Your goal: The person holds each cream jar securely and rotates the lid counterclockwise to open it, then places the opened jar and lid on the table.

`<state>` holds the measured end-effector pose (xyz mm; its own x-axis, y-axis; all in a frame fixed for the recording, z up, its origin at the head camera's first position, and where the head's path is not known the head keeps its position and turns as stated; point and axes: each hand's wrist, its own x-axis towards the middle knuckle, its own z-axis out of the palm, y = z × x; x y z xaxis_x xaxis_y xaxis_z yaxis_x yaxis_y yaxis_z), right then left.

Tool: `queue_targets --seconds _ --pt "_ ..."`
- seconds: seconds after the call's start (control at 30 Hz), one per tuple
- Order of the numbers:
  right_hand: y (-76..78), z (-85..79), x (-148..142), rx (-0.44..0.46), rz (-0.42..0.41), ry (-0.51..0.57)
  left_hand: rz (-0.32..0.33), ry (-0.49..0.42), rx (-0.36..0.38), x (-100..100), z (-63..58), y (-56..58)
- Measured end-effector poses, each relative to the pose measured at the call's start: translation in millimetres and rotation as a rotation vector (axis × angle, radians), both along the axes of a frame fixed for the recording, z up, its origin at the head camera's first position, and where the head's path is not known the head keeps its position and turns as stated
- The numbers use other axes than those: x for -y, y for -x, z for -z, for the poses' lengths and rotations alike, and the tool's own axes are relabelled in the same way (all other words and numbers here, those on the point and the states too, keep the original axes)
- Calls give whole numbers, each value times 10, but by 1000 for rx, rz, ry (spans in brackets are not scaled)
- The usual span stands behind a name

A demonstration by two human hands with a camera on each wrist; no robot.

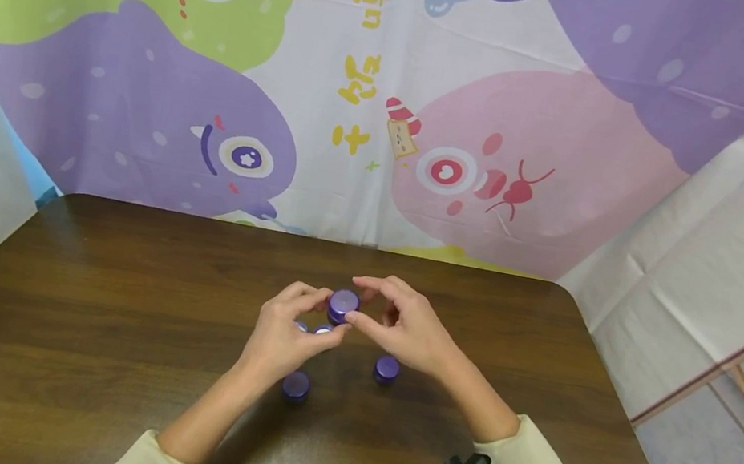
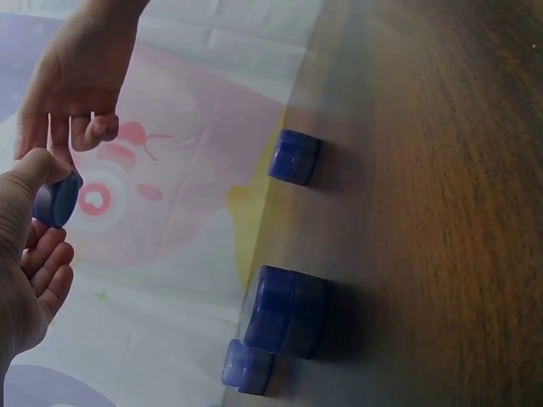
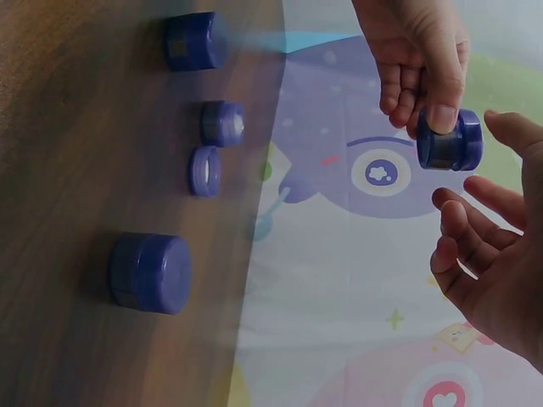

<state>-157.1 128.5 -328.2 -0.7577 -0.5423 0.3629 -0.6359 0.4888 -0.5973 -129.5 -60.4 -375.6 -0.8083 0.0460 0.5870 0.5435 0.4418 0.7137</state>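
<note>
A small purple jar [image 1: 343,305] with a lid is held up above the table, pinched between the thumb and fingers of my left hand [image 1: 283,331]. My right hand [image 1: 411,327] is beside it, thumb and fingers spread around its right side. In the right wrist view, the right hand [image 3: 496,233] has its fingers apart from the jar [image 3: 450,140], with the thumb tip close to it. Below, partly hidden by the left hand, are a small purple jar with a whitish top [image 3: 222,124] and a purple ring-shaped piece [image 3: 204,172].
One lidded purple jar [image 1: 296,385] stands on the brown table [image 1: 69,346] near the left wrist. Another [image 1: 387,369] stands below the right hand. A cartoon-print cloth [image 1: 365,182] hangs behind the table's far edge, with pale cloth [image 1: 693,234] along the right side.
</note>
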Motion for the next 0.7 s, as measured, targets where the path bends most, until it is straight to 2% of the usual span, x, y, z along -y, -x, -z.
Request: queue_targets --seconds 0.17,0.47,0.7 --pt "6 19 9 -20 22 20 -3 -13 10 -2 -1 -7" --pt "-8 -24 -20 7 -39 -18 -6 -9 -35 -21 5 6" --pt "6 4 -23 -5 22 22 -1 -15 -25 -26 -4 4"
